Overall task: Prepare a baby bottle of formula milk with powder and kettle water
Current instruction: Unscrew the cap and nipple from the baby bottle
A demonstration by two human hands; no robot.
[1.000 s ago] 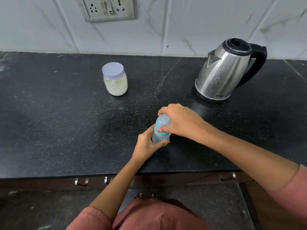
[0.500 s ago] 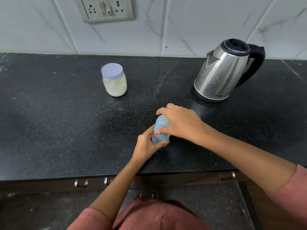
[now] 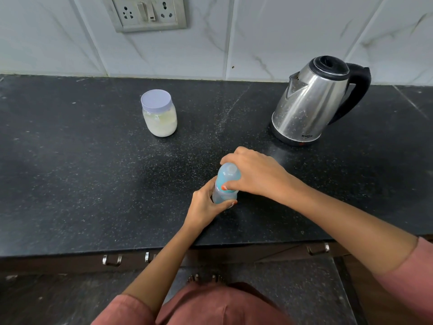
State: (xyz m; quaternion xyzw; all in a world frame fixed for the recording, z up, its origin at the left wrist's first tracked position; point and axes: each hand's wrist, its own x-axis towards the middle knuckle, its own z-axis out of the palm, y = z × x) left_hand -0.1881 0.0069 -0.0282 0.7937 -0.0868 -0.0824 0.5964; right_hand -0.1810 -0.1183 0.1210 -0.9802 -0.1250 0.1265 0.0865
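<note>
2 hands on baby bottle (image 3: 226,181) — left hand (image 3: 206,205) grips base, right hand (image 3: 255,174) curls over cap.

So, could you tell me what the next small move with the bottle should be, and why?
Probably unscrew the top of the baby bottle: the right hand grips that top, the left hand holds the body on the counter, and the powder jar is still lidded, so nothing can go in yet.
</note>
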